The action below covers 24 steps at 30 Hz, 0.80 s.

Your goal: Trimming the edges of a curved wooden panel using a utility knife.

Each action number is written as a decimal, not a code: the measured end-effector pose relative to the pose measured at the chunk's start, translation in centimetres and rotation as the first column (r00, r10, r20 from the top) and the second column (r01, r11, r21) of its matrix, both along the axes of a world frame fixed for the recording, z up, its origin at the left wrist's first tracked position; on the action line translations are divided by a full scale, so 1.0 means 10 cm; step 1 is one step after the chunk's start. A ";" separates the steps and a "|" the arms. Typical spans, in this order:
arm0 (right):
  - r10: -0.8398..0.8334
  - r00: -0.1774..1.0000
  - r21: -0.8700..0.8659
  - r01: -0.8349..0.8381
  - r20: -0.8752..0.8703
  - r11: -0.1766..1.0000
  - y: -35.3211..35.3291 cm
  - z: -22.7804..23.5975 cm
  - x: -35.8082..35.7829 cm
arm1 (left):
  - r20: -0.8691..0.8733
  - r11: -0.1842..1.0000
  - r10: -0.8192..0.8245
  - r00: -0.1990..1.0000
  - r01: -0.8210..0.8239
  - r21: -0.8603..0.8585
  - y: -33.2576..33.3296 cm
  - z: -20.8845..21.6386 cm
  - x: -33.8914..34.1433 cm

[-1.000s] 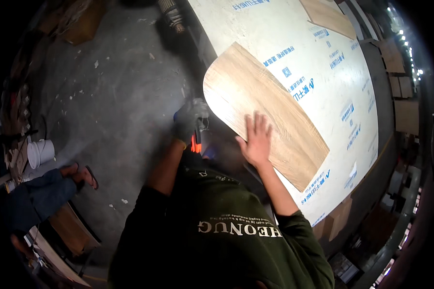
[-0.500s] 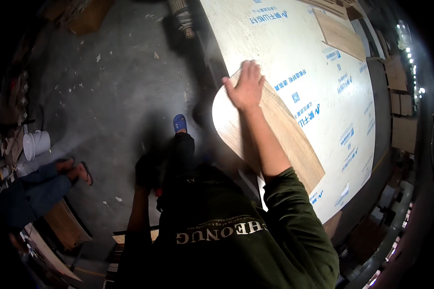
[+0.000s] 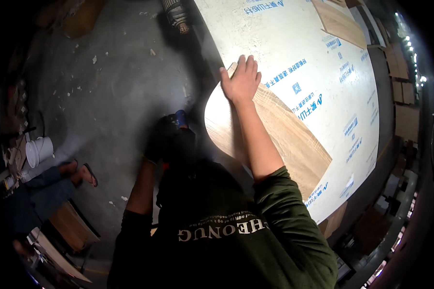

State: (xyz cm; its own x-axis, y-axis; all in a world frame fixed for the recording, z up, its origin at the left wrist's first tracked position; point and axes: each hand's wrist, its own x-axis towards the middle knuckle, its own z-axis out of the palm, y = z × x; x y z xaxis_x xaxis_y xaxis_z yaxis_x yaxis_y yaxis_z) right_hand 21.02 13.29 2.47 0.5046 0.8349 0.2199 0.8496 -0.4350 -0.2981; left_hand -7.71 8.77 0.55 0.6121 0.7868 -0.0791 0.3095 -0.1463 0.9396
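Note:
My right hand (image 3: 241,84) presses flat on a wood-grain board (image 3: 287,139) with a rounded end, its fingers spread and its thumb by the board's edge. The curved end juts past the edge of the white-topped table (image 3: 270,36). My left hand (image 3: 160,142), in a dark glove, hangs in shadow left of the board, above the floor. It appears closed around a dark thing that I cannot make out, and a small red spot shows just below it.
Another wood-grain board (image 3: 340,24) lies at the table's far right. A blue shoe (image 3: 180,118) shows on the floor beside the table. To the left are a white bucket (image 3: 39,151) and another person's sandalled foot (image 3: 89,176). Stacked panels (image 3: 405,120) stand beyond the table's right side.
My left hand has risen forward and slightly right, toward the blue shoe. My right hand still lies on the board, a little further left in view, as the whole view has shifted slightly.

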 end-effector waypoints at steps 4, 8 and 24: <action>0.135 0.989 0.072 -0.131 -0.052 0.989 -0.20 0.14 -0.30 | -0.081 0.978 0.039 0.996 -0.054 -0.203 -0.15 -0.33 -0.10; 0.104 0.969 -0.056 -0.119 -0.224 0.991 -0.24 0.27 -0.50 | -0.072 0.983 0.049 0.996 -0.036 0.180 -0.20 -0.26 -0.20; -0.127 0.979 0.204 0.158 -0.159 0.966 -1.11 0.10 0.35 | -0.644 0.649 -0.305 0.702 0.648 0.398 1.32 0.50 1.14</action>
State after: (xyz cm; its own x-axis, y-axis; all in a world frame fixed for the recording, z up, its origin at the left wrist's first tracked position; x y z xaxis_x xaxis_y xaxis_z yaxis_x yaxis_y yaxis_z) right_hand 24.48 2.21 3.51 0.6544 0.6931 0.3024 0.7248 -0.4609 -0.5121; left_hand 3.68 21.97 5.54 0.9156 0.3796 -0.1325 0.4014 -0.8441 0.3556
